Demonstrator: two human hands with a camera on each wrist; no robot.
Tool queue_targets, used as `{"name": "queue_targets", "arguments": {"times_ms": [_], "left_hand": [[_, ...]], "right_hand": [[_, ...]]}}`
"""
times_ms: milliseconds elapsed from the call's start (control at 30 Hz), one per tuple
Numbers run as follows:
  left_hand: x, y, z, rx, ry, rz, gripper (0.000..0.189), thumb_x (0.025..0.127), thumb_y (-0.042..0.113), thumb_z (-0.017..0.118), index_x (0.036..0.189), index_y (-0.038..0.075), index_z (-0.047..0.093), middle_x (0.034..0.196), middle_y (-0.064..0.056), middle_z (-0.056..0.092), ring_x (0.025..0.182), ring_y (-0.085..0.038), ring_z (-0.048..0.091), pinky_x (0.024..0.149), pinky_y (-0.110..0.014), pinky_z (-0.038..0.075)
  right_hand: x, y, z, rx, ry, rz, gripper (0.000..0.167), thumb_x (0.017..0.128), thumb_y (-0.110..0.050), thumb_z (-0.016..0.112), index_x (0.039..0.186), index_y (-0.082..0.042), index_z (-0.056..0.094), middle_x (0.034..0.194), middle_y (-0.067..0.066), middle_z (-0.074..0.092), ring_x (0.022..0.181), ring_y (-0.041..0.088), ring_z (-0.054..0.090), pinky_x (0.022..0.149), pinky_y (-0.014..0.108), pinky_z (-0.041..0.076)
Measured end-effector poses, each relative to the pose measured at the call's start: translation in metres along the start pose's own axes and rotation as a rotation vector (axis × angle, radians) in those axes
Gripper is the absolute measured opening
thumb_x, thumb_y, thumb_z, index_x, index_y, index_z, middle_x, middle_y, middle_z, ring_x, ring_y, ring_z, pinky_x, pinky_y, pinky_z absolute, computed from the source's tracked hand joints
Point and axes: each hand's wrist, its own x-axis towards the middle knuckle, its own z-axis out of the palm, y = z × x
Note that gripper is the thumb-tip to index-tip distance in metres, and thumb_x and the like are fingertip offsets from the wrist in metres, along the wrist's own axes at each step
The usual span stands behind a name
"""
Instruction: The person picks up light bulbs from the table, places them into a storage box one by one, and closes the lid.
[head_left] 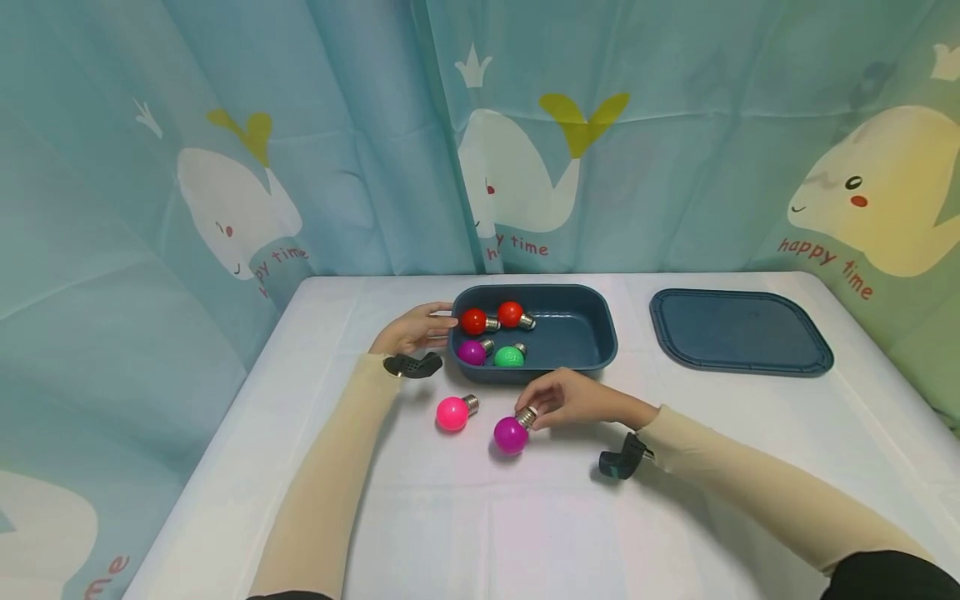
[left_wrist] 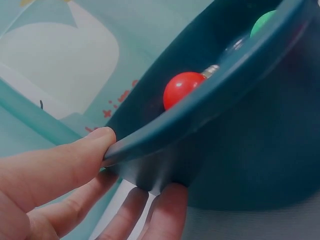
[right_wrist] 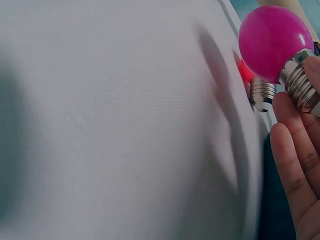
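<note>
On the table (head_left: 420,525), the box (head_left: 573,333) sits by the middle of the far edge, the lid (head_left: 738,332) near the far right corner. The left hand (head_left: 411,328) pinches the box's rim, fingers against its outer wall; the right hand (head_left: 573,398), fingers bent, grips a purple bulb (head_left: 511,435) by its base, on the box's near side. Work looks partway: two red bulbs (head_left: 512,314), another purple (head_left: 472,352) and a green bulb (head_left: 509,357) lie inside; the held one and a pink bulb (head_left: 452,413) are outside.
</note>
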Motion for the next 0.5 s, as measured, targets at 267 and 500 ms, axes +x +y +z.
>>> {"name": "queue_targets", "arguments": {"times_ms": [267, 500], "left_hand": [[0.001, 0.0, 0.0, 0.008, 0.014, -0.005, 0.058, 0.094, 0.009, 0.053, 0.146, 0.006, 0.028, 0.142, -0.017, 0.041, 0.126, -0.029, 0.044, 0.112, -0.042, 0.035], [0.004, -0.001, -0.001, -0.002, 0.016, -0.011, 0.058, 0.094, 0.009, 0.054, 0.146, 0.007, 0.029, 0.142, -0.016, 0.042, 0.124, -0.027, 0.046, 0.112, -0.041, 0.036]], "right_hand": [[-0.008, -0.009, -0.01, -0.024, -0.002, -0.029, 0.031, 0.079, -0.009, 0.074, 0.106, 0.003, 0.066, 0.1, 0.019, 0.067, 0.081, 0.006, 0.064, 0.077, 0.025, 0.057], [-0.014, -0.023, -0.021, -0.061, 0.002, -0.028, 0.03, 0.078, -0.004, 0.074, 0.106, 0.003, 0.066, 0.101, 0.019, 0.067, 0.084, 0.008, 0.065, 0.079, 0.026, 0.057]]}}
